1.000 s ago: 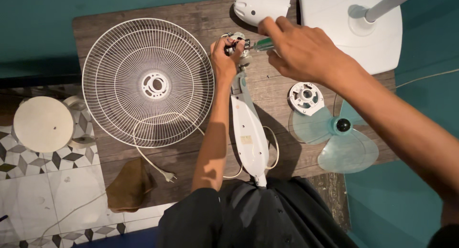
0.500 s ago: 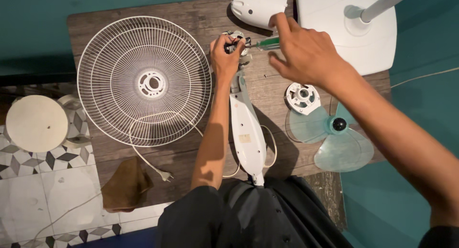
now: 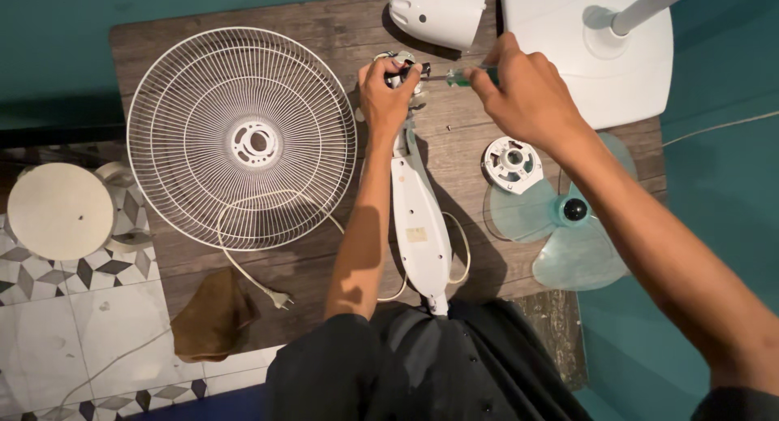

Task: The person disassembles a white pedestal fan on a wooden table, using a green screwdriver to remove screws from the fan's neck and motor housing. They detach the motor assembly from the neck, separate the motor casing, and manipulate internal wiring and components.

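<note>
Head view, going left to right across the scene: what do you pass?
Round cream lid → brown cloth → white fan grille → left hand → right hand holding a green-handled screwdriver → translucent fan blade.

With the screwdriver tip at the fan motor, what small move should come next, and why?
Probably turn the screwdriver in place. The right hand grips its green handle, and the tip meets the motor, which the left hand steadies on the wooden board. I cannot tell whether the tip sits in a screw, so check that first.
</note>
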